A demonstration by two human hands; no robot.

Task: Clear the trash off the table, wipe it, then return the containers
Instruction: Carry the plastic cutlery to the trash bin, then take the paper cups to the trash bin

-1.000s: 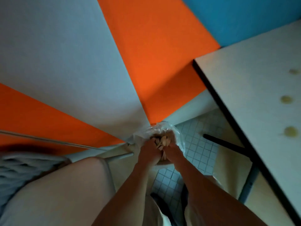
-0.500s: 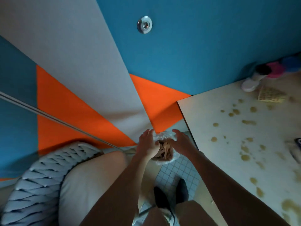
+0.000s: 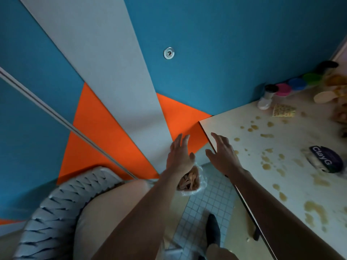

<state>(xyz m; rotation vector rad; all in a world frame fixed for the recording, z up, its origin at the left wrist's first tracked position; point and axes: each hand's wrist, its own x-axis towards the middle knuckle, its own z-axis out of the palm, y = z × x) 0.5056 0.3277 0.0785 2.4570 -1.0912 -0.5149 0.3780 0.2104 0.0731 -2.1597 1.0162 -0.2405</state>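
Observation:
My left hand (image 3: 179, 156) and my right hand (image 3: 222, 153) are both raised with fingers spread and hold nothing, just left of the table's corner. Below them, on the floor, stands a small bin lined with clear plastic (image 3: 189, 182) that holds wooden sticks and scraps. The pale table (image 3: 244, 139) on the right is spattered with several brownish stains. On it lie a dark round "ClayG" lid or tub (image 3: 325, 161), a yellow patterned card (image 3: 283, 110), a black-capped jar (image 3: 266, 97) and a row of coloured tubs (image 3: 296, 85) against the wall.
A grey woven chair with a beige cushion (image 3: 62, 209) stands at the lower left, next to my legs. The blue, orange and grey wall (image 3: 112, 81) is close ahead. White tiled floor (image 3: 212, 199) runs between chair and table. Brown items (image 3: 336, 87) crowd the table's far right.
Both hands have let go of the bin's plastic liner and risen, fingers spreading. The view has tilted up and right, so the table's stains and containers now show.

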